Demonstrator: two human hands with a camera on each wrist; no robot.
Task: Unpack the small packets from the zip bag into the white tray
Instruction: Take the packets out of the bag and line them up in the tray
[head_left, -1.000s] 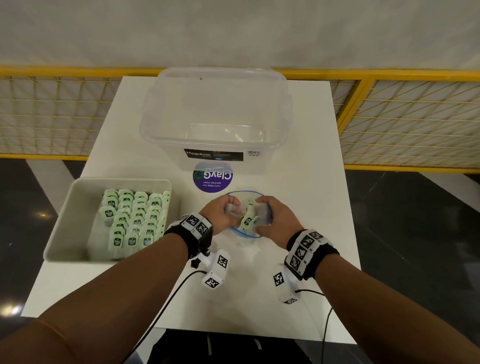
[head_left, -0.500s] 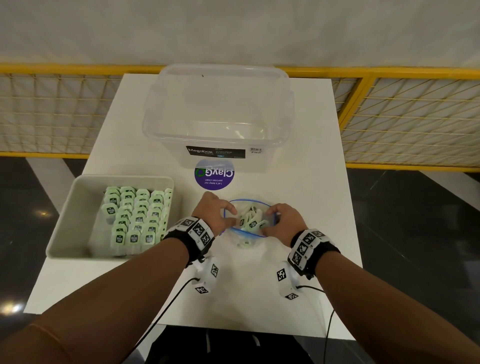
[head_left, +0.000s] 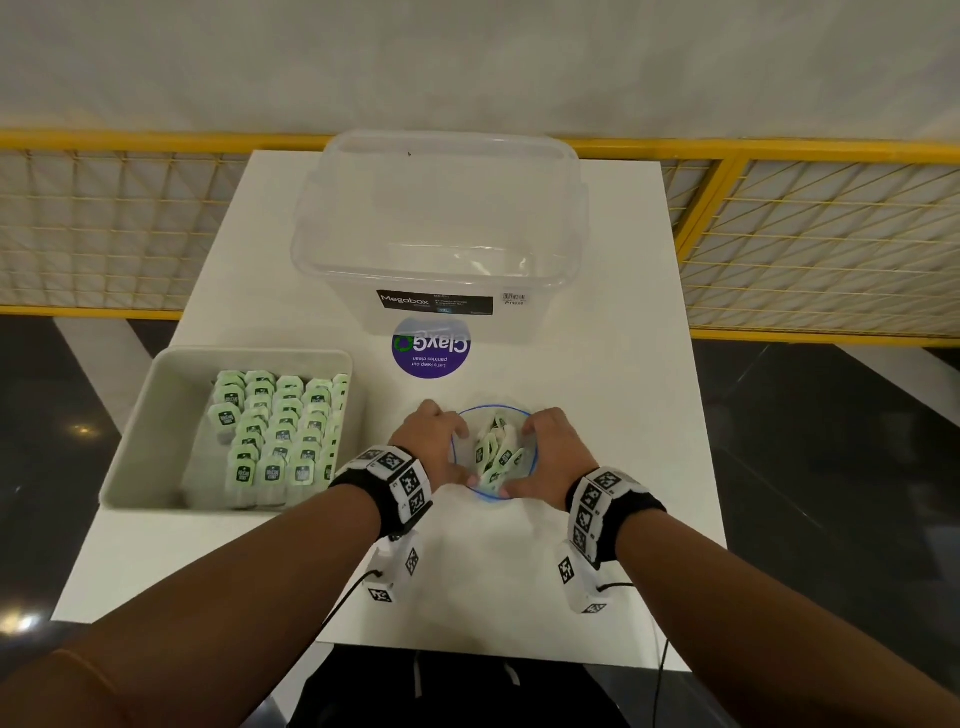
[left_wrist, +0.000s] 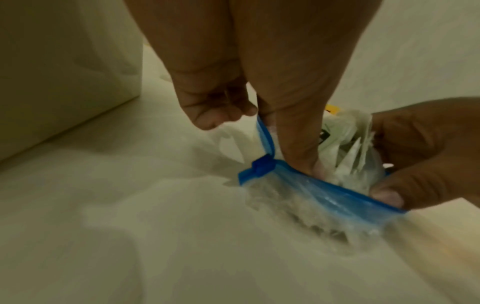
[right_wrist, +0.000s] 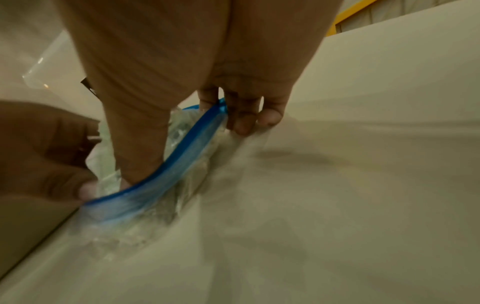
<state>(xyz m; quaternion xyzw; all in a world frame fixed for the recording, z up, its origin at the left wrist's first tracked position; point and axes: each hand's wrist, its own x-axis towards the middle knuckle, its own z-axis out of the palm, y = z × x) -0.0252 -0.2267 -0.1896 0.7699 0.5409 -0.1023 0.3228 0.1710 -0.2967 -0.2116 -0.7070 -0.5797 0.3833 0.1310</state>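
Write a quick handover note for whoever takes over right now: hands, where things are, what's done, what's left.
Left hand and right hand each grip the blue rim of the zip bag, holding it open on the table.
Several small packets are inside the bag.
White tray at left already holds rows of packets.
Left: move the bag's packets into the tray.

The zip bag (head_left: 492, 453) is clear with a blue rim. Pale green packets (head_left: 275, 434) bearing dark labels fill the white tray (head_left: 150, 441). Black wristbands (head_left: 389, 486) carry black-and-white square markers. The worktop (head_left: 613, 395) is white.
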